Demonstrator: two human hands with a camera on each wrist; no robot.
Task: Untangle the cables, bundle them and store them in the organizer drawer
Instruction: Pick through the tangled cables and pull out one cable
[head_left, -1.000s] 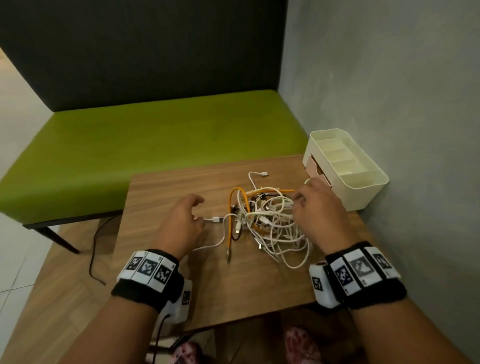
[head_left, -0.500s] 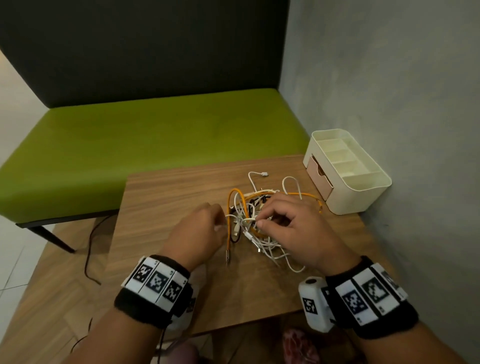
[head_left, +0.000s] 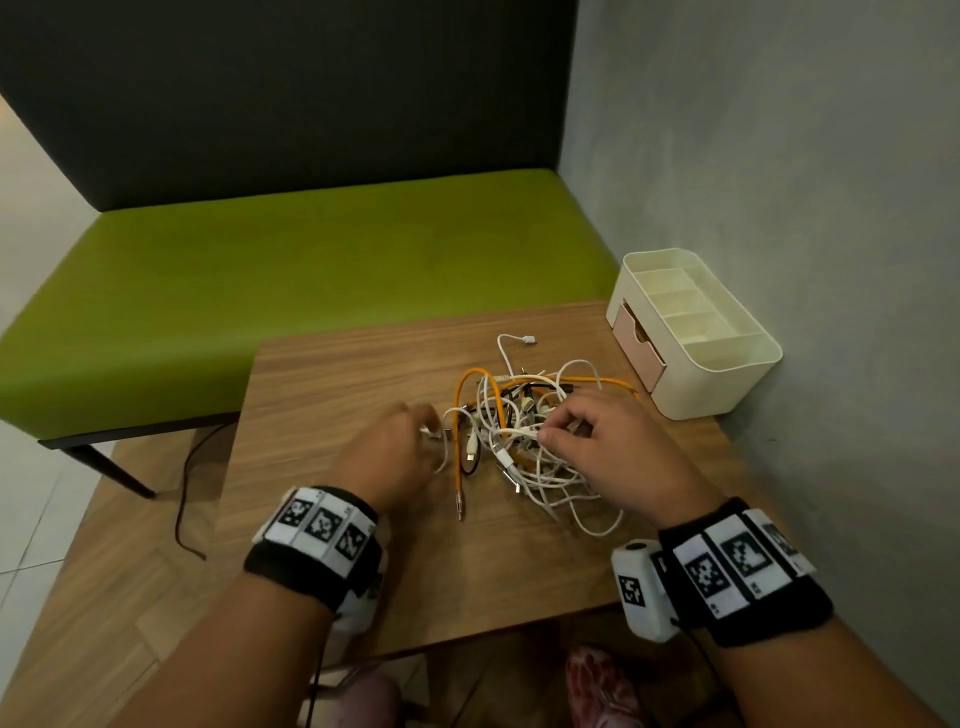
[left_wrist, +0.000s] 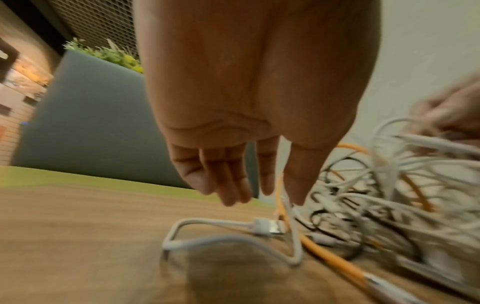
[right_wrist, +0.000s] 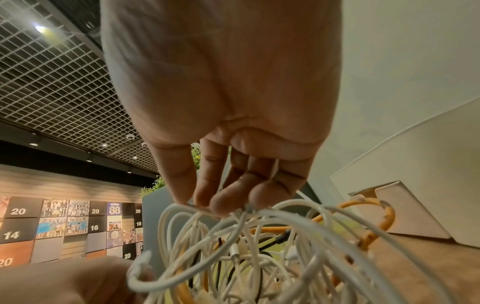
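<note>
A tangle of white, orange and black cables (head_left: 524, 457) (left_wrist: 389, 205) (right_wrist: 259, 246) lies mid-table. My left hand (head_left: 423, 428) (left_wrist: 283, 195) is at its left edge, where thumb and forefinger pinch a white strand that rises from the table; the other fingers hang relaxed. A white USB plug (left_wrist: 265, 226) lies under that hand. My right hand (head_left: 558, 431) (right_wrist: 207, 205) sits over the tangle's middle and pinches white strands at its top. An orange cable (head_left: 457, 452) runs toward me. The cream organizer (head_left: 727, 374) (right_wrist: 405, 211) has a shut pink drawer (head_left: 636, 345).
The small wooden table (head_left: 337, 415) stands against a grey wall (head_left: 779, 182) on the right. A green bench (head_left: 311, 260) lies beyond the far edge. A black cord (head_left: 184, 493) trails on the floor at the left.
My right hand moved left from the tangle's far-right side onto its middle and took hold of white strands. The left hand came closer to the tangle's left edge.
</note>
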